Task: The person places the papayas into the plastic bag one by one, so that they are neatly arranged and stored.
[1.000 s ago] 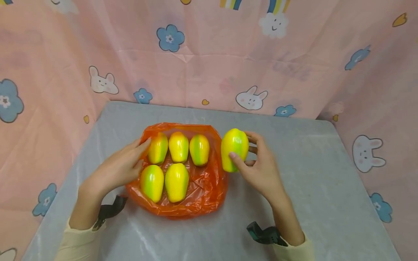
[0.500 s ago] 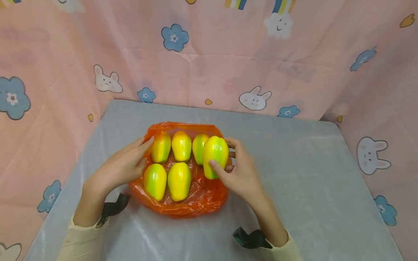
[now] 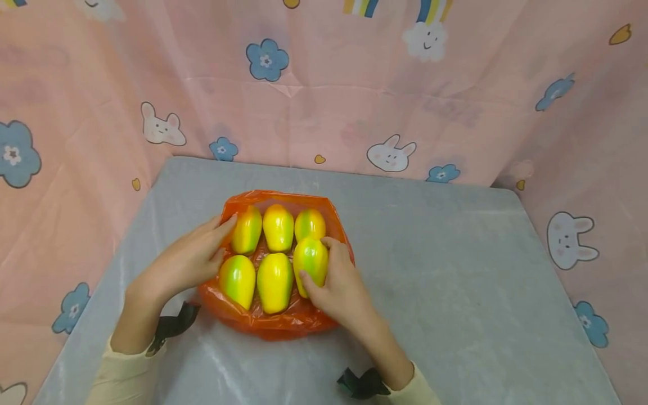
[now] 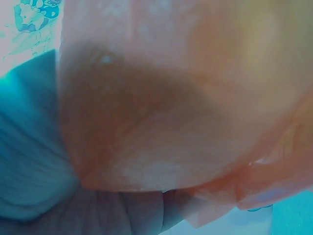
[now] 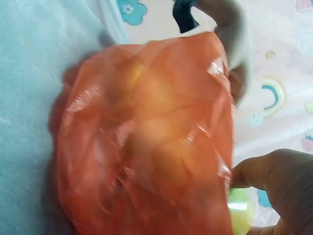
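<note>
An orange plastic bag (image 3: 268, 326) stands with its mouth wide open on the table, holding several glossy yellow-green papayas (image 3: 275, 284). At the bag's left side my left hand (image 3: 184, 259) grips the rim, fingers toward the back left papaya (image 3: 246, 230). My right hand (image 3: 346, 289) reaches over the right rim, thumb and fingers around a papaya (image 3: 311, 261) in the front right place. That fruit partly covers the back right papaya (image 3: 310, 223). In the right wrist view the bag (image 5: 146, 137) hides most of the fruit; the left wrist view is mostly blurred bag (image 4: 146, 122).
The grey table (image 3: 455, 292) extends to the right and in front of the bag. A pink patterned cloth (image 3: 324, 101) hangs behind and along the sides. Dark straps (image 3: 174, 323) are around both wrists, below cream sleeves.
My right hand has carried its papaya left from outside the bag, over the rim and down into the front right spot. My left hand keeps its place at the bag's left rim.
</note>
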The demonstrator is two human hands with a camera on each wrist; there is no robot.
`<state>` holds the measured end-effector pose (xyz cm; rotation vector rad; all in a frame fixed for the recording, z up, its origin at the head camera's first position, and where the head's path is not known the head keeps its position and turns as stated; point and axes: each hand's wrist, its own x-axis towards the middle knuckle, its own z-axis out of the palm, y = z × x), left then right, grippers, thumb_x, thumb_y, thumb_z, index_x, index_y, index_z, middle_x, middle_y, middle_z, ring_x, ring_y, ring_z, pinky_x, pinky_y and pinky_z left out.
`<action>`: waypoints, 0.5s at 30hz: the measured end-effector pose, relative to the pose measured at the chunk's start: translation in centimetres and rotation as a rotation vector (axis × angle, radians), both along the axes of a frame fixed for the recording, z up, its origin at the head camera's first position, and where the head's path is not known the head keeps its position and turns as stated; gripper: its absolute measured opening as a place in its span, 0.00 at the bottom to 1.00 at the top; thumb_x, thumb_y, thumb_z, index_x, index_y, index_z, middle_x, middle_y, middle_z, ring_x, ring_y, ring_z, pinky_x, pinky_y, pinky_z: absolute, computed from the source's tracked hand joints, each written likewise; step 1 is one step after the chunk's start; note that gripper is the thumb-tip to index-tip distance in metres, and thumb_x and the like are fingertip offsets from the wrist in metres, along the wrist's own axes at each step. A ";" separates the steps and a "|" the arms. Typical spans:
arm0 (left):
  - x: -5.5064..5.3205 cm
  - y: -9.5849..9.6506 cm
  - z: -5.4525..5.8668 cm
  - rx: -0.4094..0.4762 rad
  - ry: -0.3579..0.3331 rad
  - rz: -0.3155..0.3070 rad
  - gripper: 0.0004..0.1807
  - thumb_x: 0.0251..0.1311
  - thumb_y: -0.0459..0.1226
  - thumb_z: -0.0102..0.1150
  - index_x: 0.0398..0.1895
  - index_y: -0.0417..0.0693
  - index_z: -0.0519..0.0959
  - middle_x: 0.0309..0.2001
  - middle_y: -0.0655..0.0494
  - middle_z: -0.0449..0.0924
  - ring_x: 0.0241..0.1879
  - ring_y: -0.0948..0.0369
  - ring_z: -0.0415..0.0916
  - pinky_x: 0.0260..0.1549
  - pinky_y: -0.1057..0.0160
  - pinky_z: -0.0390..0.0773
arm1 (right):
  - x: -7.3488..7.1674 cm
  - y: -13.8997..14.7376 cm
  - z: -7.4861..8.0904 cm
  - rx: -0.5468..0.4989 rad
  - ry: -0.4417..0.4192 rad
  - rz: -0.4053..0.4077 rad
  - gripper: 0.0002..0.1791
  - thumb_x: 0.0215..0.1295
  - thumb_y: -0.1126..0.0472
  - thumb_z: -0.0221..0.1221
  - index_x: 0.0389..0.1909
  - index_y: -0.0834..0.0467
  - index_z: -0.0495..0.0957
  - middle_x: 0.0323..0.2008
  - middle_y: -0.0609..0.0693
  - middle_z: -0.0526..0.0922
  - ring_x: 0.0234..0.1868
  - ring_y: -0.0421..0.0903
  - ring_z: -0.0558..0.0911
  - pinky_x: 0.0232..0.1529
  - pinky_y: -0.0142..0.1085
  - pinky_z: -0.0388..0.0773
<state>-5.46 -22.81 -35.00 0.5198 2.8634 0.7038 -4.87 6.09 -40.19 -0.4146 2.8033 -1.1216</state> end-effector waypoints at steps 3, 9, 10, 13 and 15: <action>-0.1 0.1 0.1 -0.004 0.009 -0.003 0.38 0.71 0.28 0.54 0.83 0.36 0.57 0.79 0.36 0.63 0.73 0.39 0.70 0.71 0.35 0.72 | 0.2 -0.3 -0.2 0.030 -0.009 -0.002 0.43 0.66 0.50 0.69 0.74 0.64 0.62 0.67 0.61 0.74 0.55 0.55 0.81 0.61 0.53 0.84; 0.1 0.1 0.2 -0.009 0.009 0.000 0.37 0.71 0.29 0.55 0.82 0.34 0.58 0.79 0.35 0.64 0.73 0.38 0.70 0.71 0.34 0.72 | 0.6 -0.5 -0.8 0.085 -0.048 0.010 0.41 0.66 0.48 0.68 0.73 0.63 0.64 0.62 0.60 0.76 0.49 0.53 0.80 0.57 0.52 0.85; 0.1 0.1 0.1 -0.006 0.007 0.001 0.37 0.71 0.29 0.55 0.82 0.35 0.58 0.79 0.35 0.64 0.73 0.38 0.71 0.70 0.34 0.73 | 0.7 -0.5 -0.9 0.092 -0.051 0.013 0.41 0.66 0.48 0.69 0.72 0.63 0.64 0.62 0.60 0.76 0.48 0.52 0.80 0.56 0.51 0.85; 0.2 0.1 0.0 0.002 0.007 0.002 0.38 0.70 0.28 0.55 0.83 0.35 0.57 0.79 0.36 0.64 0.73 0.39 0.71 0.70 0.34 0.73 | 0.8 -0.5 -1.2 0.112 -0.051 0.021 0.41 0.65 0.48 0.69 0.71 0.64 0.65 0.61 0.61 0.76 0.46 0.52 0.81 0.54 0.50 0.86; 0.1 0.1 -0.1 0.005 0.013 0.000 0.38 0.70 0.28 0.55 0.82 0.35 0.57 0.79 0.36 0.65 0.72 0.39 0.71 0.70 0.34 0.73 | 0.7 -0.5 -1.3 0.125 -0.048 0.027 0.41 0.64 0.48 0.69 0.70 0.65 0.65 0.61 0.62 0.77 0.44 0.52 0.81 0.53 0.50 0.87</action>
